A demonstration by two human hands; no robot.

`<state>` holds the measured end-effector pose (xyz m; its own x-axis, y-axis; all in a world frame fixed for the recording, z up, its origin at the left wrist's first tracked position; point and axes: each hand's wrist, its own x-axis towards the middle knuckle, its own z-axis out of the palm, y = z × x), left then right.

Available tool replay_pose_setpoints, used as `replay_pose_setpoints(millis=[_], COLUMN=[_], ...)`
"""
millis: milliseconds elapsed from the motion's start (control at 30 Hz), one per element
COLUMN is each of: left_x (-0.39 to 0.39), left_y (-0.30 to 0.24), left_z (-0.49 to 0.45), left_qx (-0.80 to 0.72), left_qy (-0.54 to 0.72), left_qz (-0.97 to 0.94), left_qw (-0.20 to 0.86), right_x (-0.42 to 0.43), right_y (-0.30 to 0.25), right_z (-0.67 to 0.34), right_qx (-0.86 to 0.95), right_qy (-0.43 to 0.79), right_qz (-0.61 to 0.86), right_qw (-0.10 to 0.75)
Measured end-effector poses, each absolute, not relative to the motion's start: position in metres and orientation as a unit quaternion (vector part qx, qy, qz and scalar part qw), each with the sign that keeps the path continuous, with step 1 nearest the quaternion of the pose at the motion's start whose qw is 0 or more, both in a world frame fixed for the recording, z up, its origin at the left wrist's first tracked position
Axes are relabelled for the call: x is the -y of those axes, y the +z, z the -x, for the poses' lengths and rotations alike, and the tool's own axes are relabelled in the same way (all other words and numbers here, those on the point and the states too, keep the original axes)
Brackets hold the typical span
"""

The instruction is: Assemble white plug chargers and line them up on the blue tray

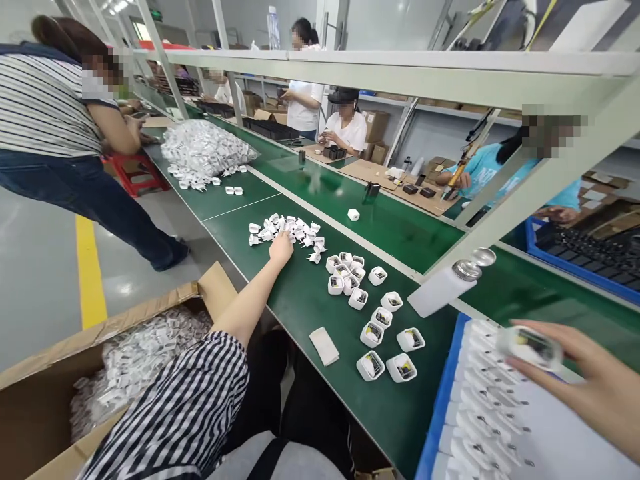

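My left hand [282, 247] reaches to a pile of small white plastic plug pieces [300, 231], its fingers curled together at the near edge. What its fingertips grip is hidden among the pieces. At the right, my right hand [585, 360] holds a white charger housing [530, 348] between thumb and fingers, slightly blurred, with its open side showing dark and yellow parts inside. Below it is a blue tray [440, 400] with rows of white housings [480, 413]. More open white housings [371, 366] stand in a loose group on the green bench between my hands.
A white bottle [440, 290] with its lid open stands by the tray. A folded white cloth [325, 346] lies near the bench edge. Further left sits a large bag of white pieces [205, 148]. A cardboard box [200, 293] is beside me. Several people work around the line.
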<state>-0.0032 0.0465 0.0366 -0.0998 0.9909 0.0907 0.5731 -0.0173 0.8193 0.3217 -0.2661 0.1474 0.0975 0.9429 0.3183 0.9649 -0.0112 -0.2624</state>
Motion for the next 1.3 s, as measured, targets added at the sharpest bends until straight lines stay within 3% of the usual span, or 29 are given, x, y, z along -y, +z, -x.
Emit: replay_pose_setpoints(millis=[233, 433, 533, 700, 833, 900, 1133, 1300], left_x=[-0.004, 0.066, 0.088, 0.105, 0.11, 0.113, 0.12, 0.112], left_y=[0.039, 0.048, 0.053, 0.057, 0.056, 0.055, 0.054, 0.047], left_z=[0.002, -0.004, -0.005, -0.006, -0.009, -0.012, -0.015, -0.011], left_qx=[-0.566, -0.451, -0.378, -0.298, -0.268, -0.252, -0.246, -0.291], left_qy=[0.459, 0.471, 0.465, 0.428, 0.429, 0.426, 0.414, 0.445], left_qz=[-0.552, -0.502, -0.39, -0.283, -0.301, -0.322, -0.395, -0.479], left_qw=[0.405, 0.569, 0.699, 0.805, 0.808, 0.807, 0.782, 0.699], right_x=[0.191, 0.138, 0.126, 0.126, 0.134, 0.14, 0.15, 0.153], right_y=[0.136, 0.093, 0.078, 0.086, 0.101, 0.105, 0.1, 0.097], right_z=[-0.195, -0.153, -0.142, -0.15, -0.157, -0.156, -0.158, -0.168], right_qx=[0.745, 0.753, 0.742, 0.731, 0.587, 0.508, 0.491, 0.494], right_qy=[0.136, 0.172, 0.19, 0.234, 0.451, 0.532, 0.562, 0.588], right_qz=[0.652, 0.634, 0.643, 0.639, 0.598, 0.553, 0.501, 0.458], right_qw=[0.015, -0.022, -0.012, 0.058, 0.306, 0.391, 0.438, 0.448])
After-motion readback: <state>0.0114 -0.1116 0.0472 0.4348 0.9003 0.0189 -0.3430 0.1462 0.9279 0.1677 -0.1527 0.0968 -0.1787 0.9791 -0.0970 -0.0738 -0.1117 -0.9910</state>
